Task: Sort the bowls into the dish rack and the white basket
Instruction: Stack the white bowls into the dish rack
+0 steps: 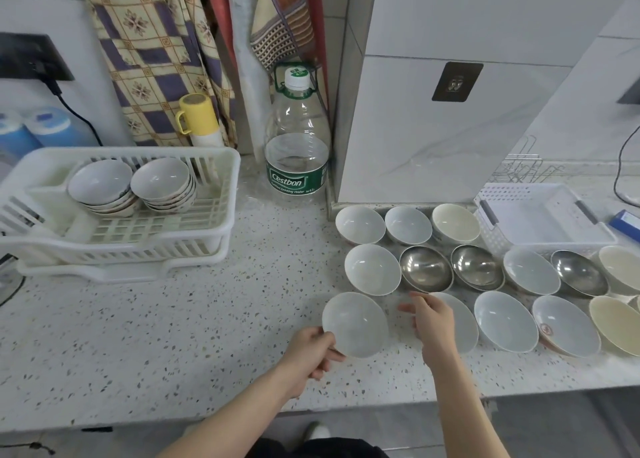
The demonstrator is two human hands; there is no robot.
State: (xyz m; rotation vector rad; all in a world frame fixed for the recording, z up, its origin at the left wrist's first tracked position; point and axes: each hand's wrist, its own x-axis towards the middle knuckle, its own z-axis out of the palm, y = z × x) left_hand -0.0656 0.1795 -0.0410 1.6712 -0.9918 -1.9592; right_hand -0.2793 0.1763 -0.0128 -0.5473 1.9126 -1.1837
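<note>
Hands work low over the speckled counter [173,319]. Left hand [308,355] reaches in from below, forearm slanting up and right, and grips the near-left rim of a white bowl [356,324], thumb on top, fingers [329,360] curled under the edge. That bowl sits at the front left of the group of bowls, tilted slightly toward the camera; whether its base rests on the counter cannot be told. Right hand [433,321] stretches forward with fingers loosely spread and holds nothing, hovering over the next bowl [462,322], most of which it hides; contact cannot be judged.

Dish rack [117,212] stands at the far left with two stacks of bowls [131,187] inside. White basket [540,215] sits at the far right behind the rows of white, cream and steel bowls [426,269]. Cream bowls [620,322] at the right edge are cut off by the frame. A water bottle [296,142] stands between rack and basket.
</note>
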